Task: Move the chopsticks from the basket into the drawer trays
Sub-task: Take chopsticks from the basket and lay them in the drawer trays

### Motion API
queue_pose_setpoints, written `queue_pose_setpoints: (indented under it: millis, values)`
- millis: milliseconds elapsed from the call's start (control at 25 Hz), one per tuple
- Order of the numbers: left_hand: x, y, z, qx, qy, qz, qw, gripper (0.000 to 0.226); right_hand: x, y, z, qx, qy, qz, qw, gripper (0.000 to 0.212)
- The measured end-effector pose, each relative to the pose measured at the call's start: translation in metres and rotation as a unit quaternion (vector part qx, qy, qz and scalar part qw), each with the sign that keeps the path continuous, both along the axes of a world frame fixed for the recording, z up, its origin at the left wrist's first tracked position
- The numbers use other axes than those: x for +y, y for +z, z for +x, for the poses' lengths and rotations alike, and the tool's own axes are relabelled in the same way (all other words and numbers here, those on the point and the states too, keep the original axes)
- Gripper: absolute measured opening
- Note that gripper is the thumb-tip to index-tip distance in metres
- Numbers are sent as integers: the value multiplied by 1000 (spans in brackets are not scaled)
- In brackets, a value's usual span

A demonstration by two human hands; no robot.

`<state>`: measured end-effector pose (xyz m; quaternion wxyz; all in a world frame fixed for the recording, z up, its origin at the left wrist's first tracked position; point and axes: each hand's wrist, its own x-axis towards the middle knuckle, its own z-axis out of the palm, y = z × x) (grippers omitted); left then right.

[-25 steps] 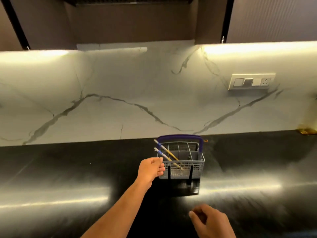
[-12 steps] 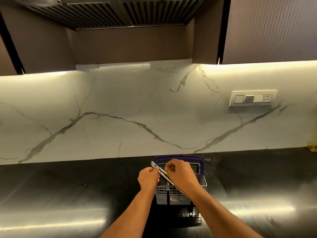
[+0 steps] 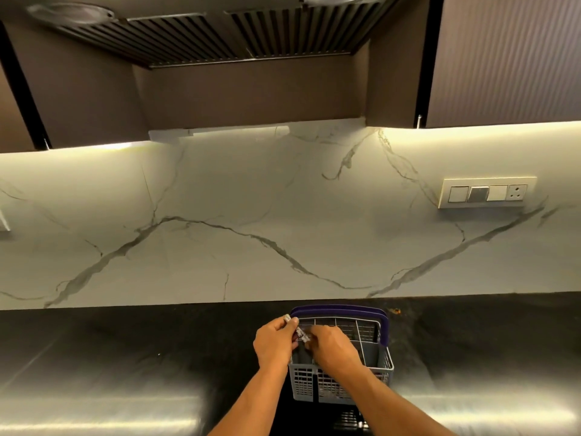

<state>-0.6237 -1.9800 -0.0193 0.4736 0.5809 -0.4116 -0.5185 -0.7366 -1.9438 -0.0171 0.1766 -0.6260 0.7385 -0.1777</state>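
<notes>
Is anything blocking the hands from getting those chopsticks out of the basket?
Nothing visible: both the left hand and right hand already hold the patterned-tipped chopsticks above the open-topped grey plastic basket. The drawer is out of view.

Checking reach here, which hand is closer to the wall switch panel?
Right. The right hand is over the basket, below-left of the switch panel; the left hand is farther left.

Kitchen counter under lit cabinets

A glossy black counter meets a white veined marble wall with a switch plate; brown cabinets flank a slatted hood.
</notes>
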Motion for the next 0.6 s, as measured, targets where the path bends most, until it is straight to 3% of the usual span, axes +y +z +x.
queue_pose_setpoints:
  millis: [280, 440, 600]
  values:
    - [11, 45, 15, 13, -80, -121, 989, 8, 8, 19, -6, -67, -3, -96, 993, 19]
    - [2, 124, 28, 0, -138, -218, 966, 9, 20, 79, -14, -115, 33, -161, 980, 16]
    - [4, 223, 27, -17, -209, -268, 940, 8, 33, 153, -14, -222, 13, -200, 954, 11]
